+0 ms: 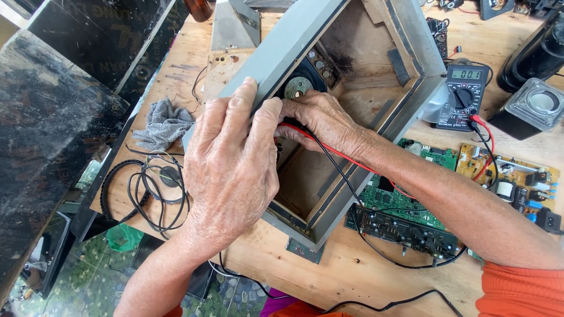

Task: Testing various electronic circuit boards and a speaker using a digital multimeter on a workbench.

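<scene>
Here, left hand (232,170) flat over the speaker box (376,64) edge, grip loose and holding nothing, right hand (317,120) inside pinching red and black leads (329,154) near the speaker (298,87), circuit boards (405,205) beside, multimeter (464,94) beyond on the surface (282,258).

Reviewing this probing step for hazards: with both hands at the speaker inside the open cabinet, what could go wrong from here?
1. The left hand covers the spot where the right hand works at the speaker, so a probe tip could slip unseen.
2. The red and black leads drape over the cabinet edge and the green circuit boards; a tug might drag the multimeter.
3. The cabinet lies tilted over those boards and could shift, possibly pressing on their components.
</scene>
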